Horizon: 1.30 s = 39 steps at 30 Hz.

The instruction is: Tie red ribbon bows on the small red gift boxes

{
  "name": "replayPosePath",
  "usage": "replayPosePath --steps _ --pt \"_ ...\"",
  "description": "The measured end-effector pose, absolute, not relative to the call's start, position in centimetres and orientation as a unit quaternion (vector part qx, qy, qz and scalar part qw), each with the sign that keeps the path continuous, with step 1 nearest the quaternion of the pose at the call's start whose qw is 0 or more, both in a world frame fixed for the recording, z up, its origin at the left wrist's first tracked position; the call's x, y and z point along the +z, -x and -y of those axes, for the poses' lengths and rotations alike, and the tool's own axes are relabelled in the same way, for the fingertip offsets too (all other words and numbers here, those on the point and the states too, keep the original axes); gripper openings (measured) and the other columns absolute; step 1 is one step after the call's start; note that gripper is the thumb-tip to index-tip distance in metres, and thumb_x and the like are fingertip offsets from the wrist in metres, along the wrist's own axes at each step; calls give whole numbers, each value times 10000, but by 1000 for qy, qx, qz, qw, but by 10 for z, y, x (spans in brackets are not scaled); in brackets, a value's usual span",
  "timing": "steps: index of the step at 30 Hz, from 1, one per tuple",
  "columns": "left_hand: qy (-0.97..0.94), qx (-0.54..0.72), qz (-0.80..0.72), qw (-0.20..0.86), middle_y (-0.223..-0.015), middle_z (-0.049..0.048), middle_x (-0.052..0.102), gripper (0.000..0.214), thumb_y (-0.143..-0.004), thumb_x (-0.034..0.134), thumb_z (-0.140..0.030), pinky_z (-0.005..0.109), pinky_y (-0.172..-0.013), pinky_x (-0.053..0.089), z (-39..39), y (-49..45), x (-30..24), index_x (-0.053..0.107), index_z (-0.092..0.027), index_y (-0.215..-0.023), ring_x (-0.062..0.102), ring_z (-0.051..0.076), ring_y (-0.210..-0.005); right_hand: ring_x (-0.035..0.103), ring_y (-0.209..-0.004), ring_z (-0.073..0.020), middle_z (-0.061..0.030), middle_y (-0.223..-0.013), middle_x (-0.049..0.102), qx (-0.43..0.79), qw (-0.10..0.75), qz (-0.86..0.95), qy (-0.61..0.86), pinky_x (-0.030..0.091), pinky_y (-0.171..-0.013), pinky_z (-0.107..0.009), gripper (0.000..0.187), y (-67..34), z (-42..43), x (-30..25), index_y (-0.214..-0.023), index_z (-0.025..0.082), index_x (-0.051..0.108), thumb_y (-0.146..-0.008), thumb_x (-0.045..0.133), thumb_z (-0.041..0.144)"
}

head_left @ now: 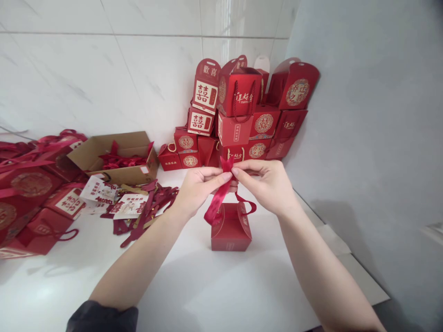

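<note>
Above a small red gift box (231, 237) on the white table, both my hands pinch one red satin ribbon (219, 200). My left hand (202, 184) grips it between thumb and fingers. From the other side my right hand (265, 180) pinches it close to the left fingertips. A forked ribbon end sticks up between the hands, and a broad length hangs down to the box's left side. Another part of the ribbon loops at the box's upper right. The fingers partly hide where the ribbon is held.
Stacked red gift boxes (265, 124) stand against the wall behind my hands. To the left are an open cardboard box (117, 177) of red ribbon pieces, a pile of dark red tags (148, 210), printed white cards (129, 206) and more red boxes (44, 226). A grey wall (374, 138) rises on the right.
</note>
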<state>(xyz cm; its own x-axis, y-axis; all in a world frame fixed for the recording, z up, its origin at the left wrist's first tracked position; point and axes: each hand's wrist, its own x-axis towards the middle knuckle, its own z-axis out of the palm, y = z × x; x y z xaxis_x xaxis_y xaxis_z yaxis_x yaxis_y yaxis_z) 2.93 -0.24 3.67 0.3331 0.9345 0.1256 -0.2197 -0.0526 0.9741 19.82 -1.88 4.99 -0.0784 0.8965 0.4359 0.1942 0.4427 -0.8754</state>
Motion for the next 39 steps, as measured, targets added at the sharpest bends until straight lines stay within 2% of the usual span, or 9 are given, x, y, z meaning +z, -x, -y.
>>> replayPosePath --steps 11,18,22,25,29,31,36,39 --pt "-548 489 -343 585 -849 89 757 263 -716 766 -311 364 -778 597 3 -30 39 740 -147 -920 723 205 -738 661 -717 -158 -32 -752 719 411 583 593 373 533 -683 -287 170 -188 17 46 -827 165 745 -814 641 299" --pt "-559 494 -334 575 -819 84 753 215 -707 771 -296 384 -803 587 3 -32 36 733 -134 -844 716 205 -739 616 -581 -139 -18 -622 668 398 567 612 382 519 -609 -286 249 -187 18 48 -766 164 711 -798 670 408" --pt "-575 491 -333 563 -786 77 746 232 -708 765 -295 396 -810 578 5 -34 37 738 -135 -873 708 202 -722 622 -588 -153 -27 -641 683 373 576 610 396 516 -580 -290 246 -188 16 44 -757 165 715 -755 711 411" --pt "-604 476 -341 540 -779 64 734 220 -724 749 -301 353 -767 568 5 -32 38 738 -146 -881 692 187 -715 629 -613 -159 -22 -657 689 349 583 614 400 519 -602 -301 222 -189 16 44 -750 179 718 -746 720 400" --pt "-674 430 -333 500 -785 41 692 163 -707 759 -300 259 -658 520 0 -27 38 710 -156 -767 643 148 -711 638 -692 -168 -21 -729 692 305 629 602 386 527 -667 -318 187 -191 19 51 -718 195 700 -743 731 378" --pt "-705 395 -290 512 -863 47 683 170 -695 768 -285 271 -716 518 -5 -24 37 691 -161 -783 644 157 -792 636 -699 -172 -19 -728 682 292 659 586 371 531 -671 -332 188 -193 22 60 -716 202 683 -758 722 380" --pt "-761 277 -171 561 -1099 106 688 307 -704 755 -277 413 -987 433 -28 -15 22 699 -192 -994 622 243 -1063 640 -710 -191 -22 -733 668 258 688 583 347 504 -582 -328 189 -197 29 86 -725 221 669 -783 698 398" --pt "-777 212 -144 575 -1201 122 657 245 -734 725 -290 430 -1032 394 -38 -8 5 734 -202 -963 577 273 -1164 647 -745 -183 -9 -746 667 245 692 591 333 491 -596 -311 179 -196 29 97 -721 217 670 -785 700 381"
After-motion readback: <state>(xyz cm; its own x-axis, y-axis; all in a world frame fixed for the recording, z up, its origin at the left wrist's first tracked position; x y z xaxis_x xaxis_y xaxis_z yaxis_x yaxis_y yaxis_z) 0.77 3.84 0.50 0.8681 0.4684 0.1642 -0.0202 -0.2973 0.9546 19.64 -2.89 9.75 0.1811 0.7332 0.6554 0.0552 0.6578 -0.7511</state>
